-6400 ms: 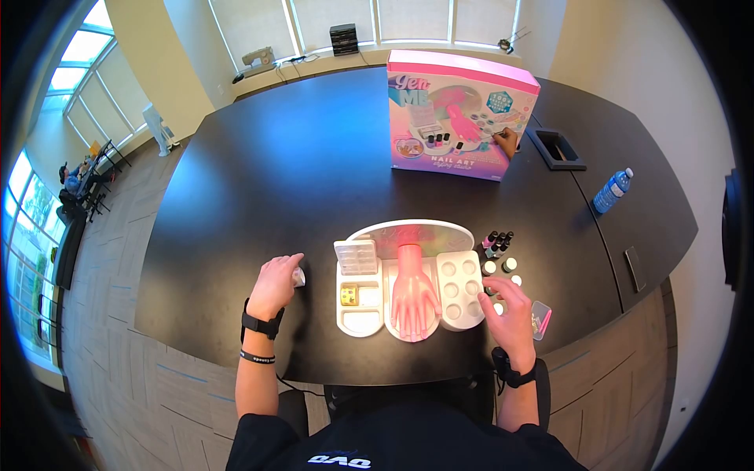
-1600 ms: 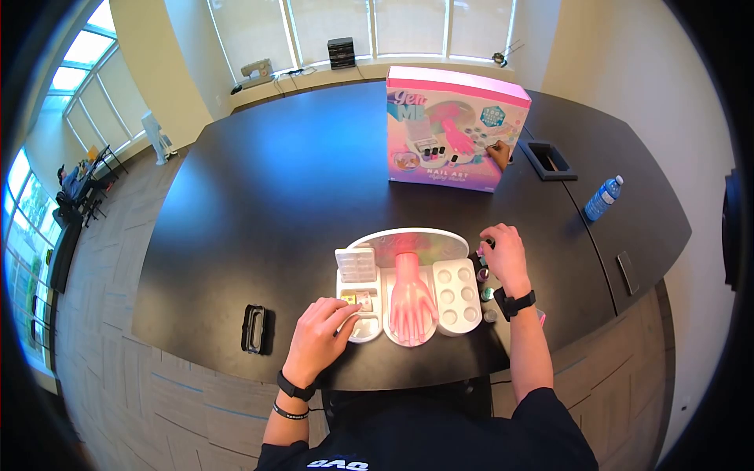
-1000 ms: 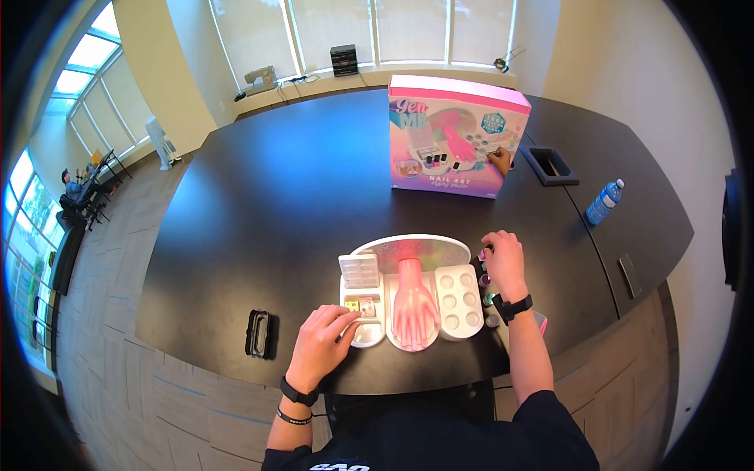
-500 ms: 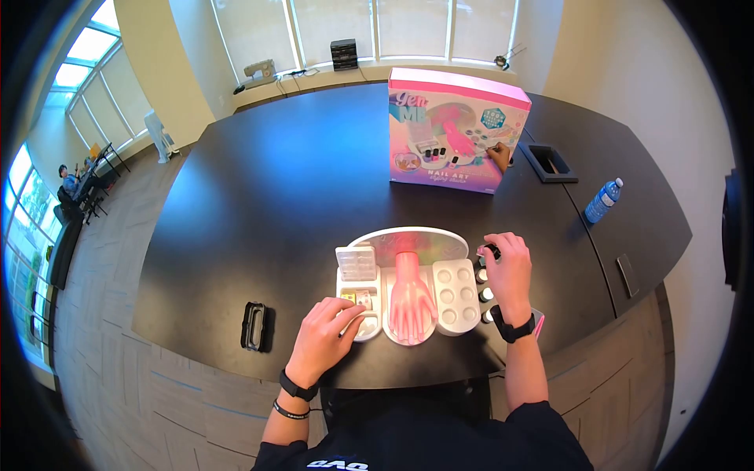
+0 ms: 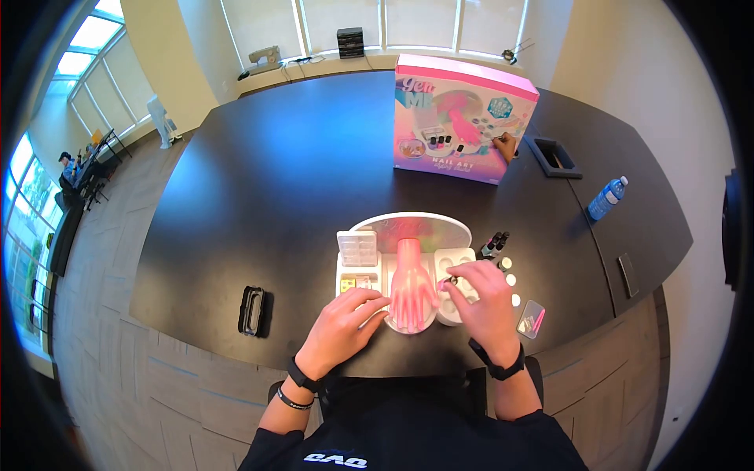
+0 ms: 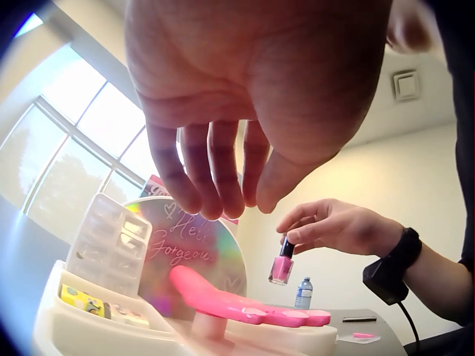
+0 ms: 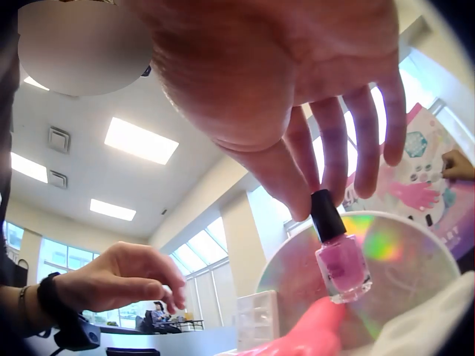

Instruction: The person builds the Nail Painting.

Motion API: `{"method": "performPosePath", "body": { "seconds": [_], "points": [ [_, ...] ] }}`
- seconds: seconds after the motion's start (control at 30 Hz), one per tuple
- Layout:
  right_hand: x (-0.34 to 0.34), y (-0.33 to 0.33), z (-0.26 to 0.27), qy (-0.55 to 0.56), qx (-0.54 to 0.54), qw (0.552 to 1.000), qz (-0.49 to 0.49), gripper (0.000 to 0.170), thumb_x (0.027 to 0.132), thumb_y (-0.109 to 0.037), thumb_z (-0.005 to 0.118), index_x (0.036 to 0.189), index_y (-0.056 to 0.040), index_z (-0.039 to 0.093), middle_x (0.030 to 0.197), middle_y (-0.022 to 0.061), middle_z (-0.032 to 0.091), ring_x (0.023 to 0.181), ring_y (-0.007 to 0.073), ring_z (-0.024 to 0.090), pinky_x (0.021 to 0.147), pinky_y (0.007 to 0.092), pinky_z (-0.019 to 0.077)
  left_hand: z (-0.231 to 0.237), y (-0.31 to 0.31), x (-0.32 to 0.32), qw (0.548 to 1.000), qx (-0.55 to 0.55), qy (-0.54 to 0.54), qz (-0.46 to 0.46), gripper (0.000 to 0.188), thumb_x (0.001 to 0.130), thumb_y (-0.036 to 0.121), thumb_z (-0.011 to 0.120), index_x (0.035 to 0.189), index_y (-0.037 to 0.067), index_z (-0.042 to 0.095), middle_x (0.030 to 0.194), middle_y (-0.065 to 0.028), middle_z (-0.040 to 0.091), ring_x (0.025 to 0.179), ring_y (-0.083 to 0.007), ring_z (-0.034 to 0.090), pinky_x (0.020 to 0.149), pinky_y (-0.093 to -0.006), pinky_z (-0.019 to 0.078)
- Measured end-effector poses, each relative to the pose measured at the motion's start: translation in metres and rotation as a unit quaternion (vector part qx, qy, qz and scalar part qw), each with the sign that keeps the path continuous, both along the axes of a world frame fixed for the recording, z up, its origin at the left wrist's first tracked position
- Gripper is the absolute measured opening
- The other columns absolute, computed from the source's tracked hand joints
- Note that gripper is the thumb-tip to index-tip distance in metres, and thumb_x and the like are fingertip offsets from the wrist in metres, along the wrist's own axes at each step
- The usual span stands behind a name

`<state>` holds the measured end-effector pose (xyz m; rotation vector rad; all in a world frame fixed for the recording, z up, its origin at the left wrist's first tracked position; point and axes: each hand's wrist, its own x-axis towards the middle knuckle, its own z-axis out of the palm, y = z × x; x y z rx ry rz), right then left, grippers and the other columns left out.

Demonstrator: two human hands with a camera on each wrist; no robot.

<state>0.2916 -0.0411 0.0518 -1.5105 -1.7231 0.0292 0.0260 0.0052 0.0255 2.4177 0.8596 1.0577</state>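
Observation:
In the right wrist view, the right hand [image 7: 274, 81] pinches the black cap of a pink nail polish bottle [image 7: 345, 267] between thumb and fingers, bottle hanging upright. From the head view, this hand [image 5: 485, 310] is over the white tray of round wells [image 5: 449, 314], right of the pink model hand [image 5: 411, 290]. The left hand [image 5: 339, 330] hovers at the model hand's left side, over the front of the compartment tray [image 5: 344, 275]. Its fingers hang relaxed with nothing between them in the left wrist view. Yellow and white small items [image 6: 85, 301] lie in a compartment. Behind stands the iridescent mirror panel [image 6: 189, 252].
Dark polish bottles [image 5: 493, 245], several white-capped pots [image 5: 510, 279] and a small clear case [image 5: 531, 319] lie at the right. A black frame-like object [image 5: 252, 312] is at the left. Farther back are the pink box [image 5: 463, 118] and a water bottle [image 5: 608, 198].
The right hand has moved from beside the dark bottles, left and toward the person, carrying the pink bottle over the well tray. The left hand has shifted right, toward the model hand.

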Motion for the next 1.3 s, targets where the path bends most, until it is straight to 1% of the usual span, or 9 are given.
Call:
{"method": "performPosePath", "body": {
  "seconds": [0.13,0.4,0.7,0.9,1.03,1.1,1.13,1.23,1.3],
  "points": [
    [-0.019,-0.006,-0.005,0.009,-0.011,0.998,0.056,0.019,0.089,-0.010,0.083,0.107,-0.0060,0.078,0.104,0.0093,0.076,0.103,0.0317,0.071,0.091,0.0441,0.0544,-0.004,-0.003,0.005,1.000,-0.017,0.001,-0.013,0.026,0.091,0.007,0.084,0.116,0.004,0.078,0.114,-0.0109,0.077,0.105,-0.0323,0.075,0.092,-0.0423,0.0614],
    [-0.043,-0.011,-0.006,0.019,-0.013,0.992,0.127,0.022,0.090,-0.012,0.083,0.110,-0.0076,0.077,0.100,0.0070,0.074,0.098,0.0298,0.070,0.088,0.0422,0.0541,-0.007,-0.007,0.007,0.997,-0.059,0.003,-0.039,0.040,0.095,0.011,0.081,0.133,0.004,0.070,0.124,-0.0139,0.074,0.114,-0.0360,0.072,0.099,-0.0451,0.0597],
    [-0.054,-0.007,-0.015,0.015,-0.010,0.988,0.150,0.025,0.089,-0.013,0.083,0.113,-0.0076,0.076,0.103,0.0078,0.073,0.099,0.0302,0.070,0.089,0.0429,0.0552,-0.017,-0.005,0.006,0.995,-0.092,-0.006,-0.038,0.036,0.094,0.008,0.081,0.128,0.004,0.070,0.115,-0.0152,0.075,0.105,-0.0381,0.073,0.091,-0.0455,0.0603],
    [-0.056,-0.003,-0.015,0.022,-0.020,0.986,0.163,0.025,0.090,-0.016,0.083,0.112,-0.0070,0.076,0.106,0.0086,0.074,0.101,0.0310,0.070,0.089,0.0439,0.0559,-0.015,-0.001,0.001,0.997,-0.068,-0.015,-0.023,0.030,0.093,0.006,0.081,0.122,0.003,0.073,0.112,-0.0147,0.075,0.104,-0.0378,0.074,0.091,-0.0449,0.0604],
    [-0.041,0.002,-0.009,0.002,-0.015,0.990,0.139,0.026,0.091,-0.019,0.083,0.112,-0.0063,0.077,0.108,0.0096,0.075,0.101,0.0319,0.070,0.089,0.0448,0.0560,-0.011,0.006,-0.012,0.997,-0.071,-0.019,-0.006,0.027,0.093,0.006,0.082,0.118,0.002,0.074,0.112,-0.0149,0.075,0.103,-0.0374,0.074,0.091,-0.0437,0.0606],
    [-0.024,0.008,-0.011,-0.020,-0.012,0.995,0.096,0.027,0.091,-0.022,0.084,0.112,-0.0053,0.077,0.109,0.0105,0.075,0.102,0.0327,0.070,0.089,0.0451,0.0561,-0.014,0.012,-0.024,0.994,-0.098,-0.033,0.027,0.028,0.088,0.001,0.085,0.114,0.001,0.075,0.107,-0.0137,0.076,0.097,-0.0322,0.075,0.087,-0.0377,0.0606],
    [-0.015,0.011,-0.009,-0.018,0.002,0.996,0.083,0.026,0.091,-0.019,0.084,0.112,-0.0042,0.077,0.111,0.0115,0.074,0.102,0.0334,0.070,0.089,0.0448,0.0564,-0.014,0.014,-0.030,0.995,-0.093,-0.032,0.034,0.027,0.088,-0.001,0.085,0.113,0.001,0.074,0.105,-0.0127,0.076,0.094,-0.0281,0.075,0.085,-0.0349,0.0599],
    [0.010,0.017,-0.002,-0.019,0.018,0.999,0.029,0.023,0.091,-0.014,0.083,0.111,-0.0041,0.077,0.113,0.0117,0.074,0.103,0.0341,0.070,0.090,0.0447,0.0570,-0.013,0.018,-0.046,0.986,-0.154,-0.008,0.056,0.024,0.091,0.001,0.082,0.114,-0.001,0.072,0.107,-0.0139,0.075,0.097,-0.0294,0.076,0.087,-0.0373,0.0613],
    [0.024,0.020,0.005,-0.027,0.022,0.999,0.007,0.023,0.091,-0.011,0.082,0.112,-0.0044,0.076,0.116,0.0112,0.074,0.105,0.0346,0.070,0.090,0.0444,0.0574,-0.018,0.021,-0.051,0.986,-0.153,-0.011,0.058,0.024,0.091,-0.002,0.081,0.112,-0.002,0.072,0.104,-0.0132,0.074,0.095,-0.0264,0.077,0.086,-0.0360,0.0613]
  ]
}}
